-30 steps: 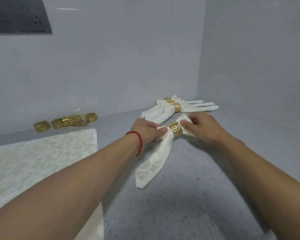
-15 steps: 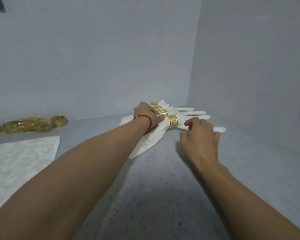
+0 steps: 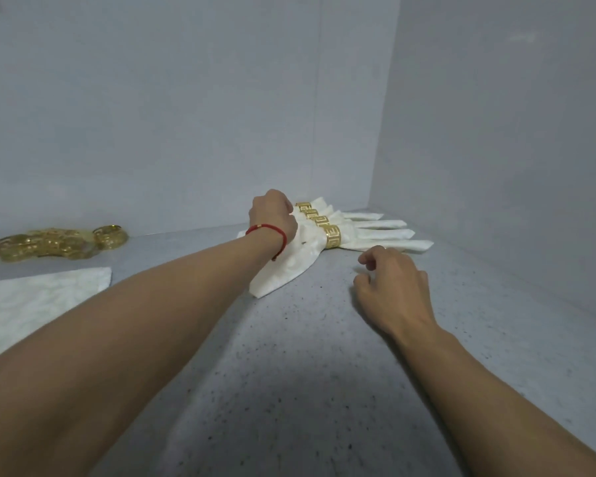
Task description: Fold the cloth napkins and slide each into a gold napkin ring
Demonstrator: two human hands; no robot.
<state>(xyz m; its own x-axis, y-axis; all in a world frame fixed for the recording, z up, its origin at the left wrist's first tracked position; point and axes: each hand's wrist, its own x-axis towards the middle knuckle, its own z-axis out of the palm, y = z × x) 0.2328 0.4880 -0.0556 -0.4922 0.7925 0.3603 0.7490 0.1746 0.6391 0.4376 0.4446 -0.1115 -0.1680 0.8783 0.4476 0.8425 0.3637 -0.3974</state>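
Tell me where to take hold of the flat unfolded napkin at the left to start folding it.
Pinch the flat napkin at its far right corner, coming from the right over bare counter. That corner lies exposed and points toward the free right hand; the rest runs out of view.

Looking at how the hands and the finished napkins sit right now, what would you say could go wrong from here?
1. The left hand rests on the ringed napkins; pulling away carelessly might drag the row out of line.
2. The nearest ring sits on loosely gathered cloth and might slip if nudged.
3. The right hand hangs close to the napkin tips and could brush them.
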